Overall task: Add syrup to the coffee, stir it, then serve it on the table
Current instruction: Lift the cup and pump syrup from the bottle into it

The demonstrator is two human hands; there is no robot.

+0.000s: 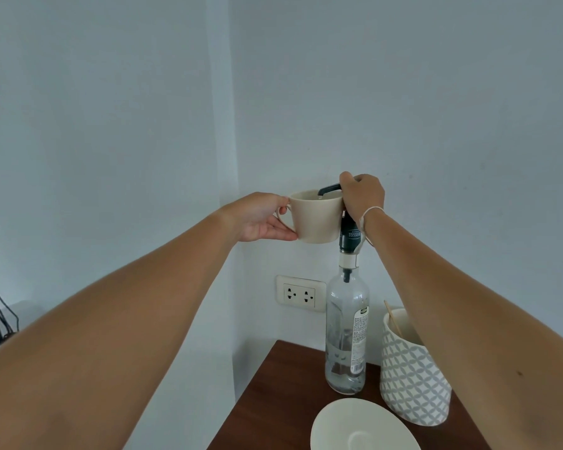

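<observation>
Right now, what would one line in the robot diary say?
step: adding syrup | left hand: holds cup by handle under spout | right hand: on pump of syrup bottle | saucer: on table, waiting

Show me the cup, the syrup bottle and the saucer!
Cup [316, 219], head view, on its outer side wall.
Syrup bottle [346, 323], head view, on its clear glass body.
Saucer [335, 427], head view, on its bare rim.

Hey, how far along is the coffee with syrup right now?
Syrup step is under way: the left hand holds the cup under the pump spout, while the right hand grips the pump on the syrup bottle. Left: stirring, with the stick in the patterned holder, then serving; the saucer waits empty.
</observation>
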